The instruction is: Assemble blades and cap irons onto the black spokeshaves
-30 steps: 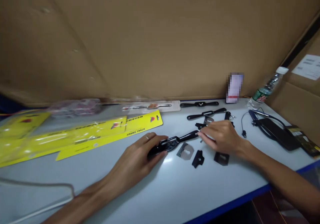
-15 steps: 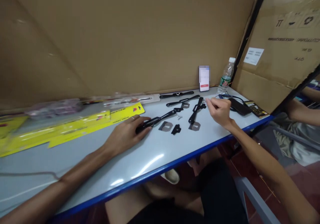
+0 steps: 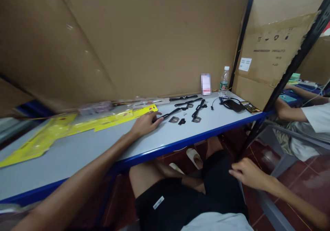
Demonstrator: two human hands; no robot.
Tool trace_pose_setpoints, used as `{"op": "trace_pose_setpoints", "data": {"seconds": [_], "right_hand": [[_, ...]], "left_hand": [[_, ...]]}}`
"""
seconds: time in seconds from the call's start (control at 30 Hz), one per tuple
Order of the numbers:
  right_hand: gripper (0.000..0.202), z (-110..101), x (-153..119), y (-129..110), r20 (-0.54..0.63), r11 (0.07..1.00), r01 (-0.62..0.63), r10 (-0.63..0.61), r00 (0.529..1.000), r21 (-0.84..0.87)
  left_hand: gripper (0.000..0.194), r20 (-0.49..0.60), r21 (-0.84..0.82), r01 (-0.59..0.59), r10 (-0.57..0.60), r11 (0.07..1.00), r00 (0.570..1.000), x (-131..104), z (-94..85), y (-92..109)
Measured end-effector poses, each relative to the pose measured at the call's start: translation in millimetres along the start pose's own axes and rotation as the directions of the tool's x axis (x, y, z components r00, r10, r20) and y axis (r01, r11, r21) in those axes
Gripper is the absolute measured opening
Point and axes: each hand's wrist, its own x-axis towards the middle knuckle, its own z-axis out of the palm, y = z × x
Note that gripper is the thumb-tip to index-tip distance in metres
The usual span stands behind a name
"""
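My left hand [image 3: 146,122] rests on the table with its fingers closed round the near handle end of a black spokeshave body [image 3: 171,113]. My right hand [image 3: 248,172] hangs in the air beside my right thigh, below the table edge. Its fingers are curled together, and whatever may be in them is hidden. Right of the held body lie a flat grey blade [image 3: 174,120], a black cap piece [image 3: 182,122] and a small silver screw [image 3: 184,114]. Another black spokeshave body [image 3: 198,108] lies further right, with a second grey blade [image 3: 196,119] at its near end.
Two more spokeshave bodies lie along the back. Yellow packaging cards [image 3: 123,119] cover the left. A phone [image 3: 206,84], a water bottle [image 3: 224,81] and a black pouch [image 3: 235,105] stand or lie at the right. Cardboard [image 3: 154,45] walls the back; a co-worker's arm [image 3: 288,109] is beyond.
My right hand has dropped from above the parts on the table to beside my thigh. The left hand keeps its hold on the spokeshave body. The view has shifted.
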Motion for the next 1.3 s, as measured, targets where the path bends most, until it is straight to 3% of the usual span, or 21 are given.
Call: {"op": "trace_pose_setpoints", "data": {"seconds": [0.13, 0.3, 0.4, 0.5, 0.8, 0.93, 1.07, 1.17, 1.3], "right_hand": [[0.047, 39.0, -27.2, 16.6, 0.200, 0.994, -0.071, 0.086, 0.976, -0.080], [0.039, 60.7, -32.3, 38.5, 0.299, 0.974, -0.163, 0.204, 0.932, -0.158], [0.026, 65.2, -30.2, 42.9, 0.319, 0.964, -0.210, 0.252, 0.913, -0.161], [0.028, 67.1, -28.8, 42.4, 0.311, 0.956, -0.249, 0.286, 0.907, -0.153], [0.024, 66.3, -28.7, 37.5, 0.227, 0.957, -0.252, 0.280, 0.933, -0.143], [0.042, 59.7, -22.5, 22.5, 0.182, 0.977, -0.150, 0.177, 0.967, -0.154], [0.045, 38.0, 2.4, -6.7, 0.143, 0.989, 0.019, 0.002, 0.990, -0.146], [0.045, 11.6, 39.4, -26.0, 0.117, 0.979, 0.152, -0.137, 0.984, -0.134], [0.043, -24.3, 112.9, -37.1, 0.039, 0.955, 0.236, -0.233, 0.972, -0.177]], "left_hand": [[0.035, -0.021, -0.003, 0.057, -0.058, 0.998, 0.998, 1.4, -0.7, 3.0], [0.036, -0.025, -0.014, 0.113, -0.113, 0.994, 0.993, 2.6, 0.2, 2.8], [0.036, -0.026, -0.013, 0.139, -0.140, 0.990, 0.990, 3.3, 0.2, 2.4], [0.035, -0.029, -0.011, 0.149, -0.149, 0.989, 0.988, 3.6, -1.1, 2.6], [0.033, -0.023, -0.019, 0.130, -0.131, 0.991, 0.991, 4.3, -1.4, 3.0], [0.031, -0.002, -0.035, 0.077, -0.077, 0.996, 0.997, 3.4, -0.6, 2.8], [0.034, 0.013, -0.054, 0.033, -0.033, 0.998, 0.999, 2.4, -0.9, 1.3], [0.034, 0.032, -0.066, 0.024, -0.022, 0.998, 0.999, 1.1, -0.4, -1.0], [0.033, 0.060, -0.098, 0.033, -0.028, 0.995, 0.998, -1.1, -0.8, -4.9]]}}
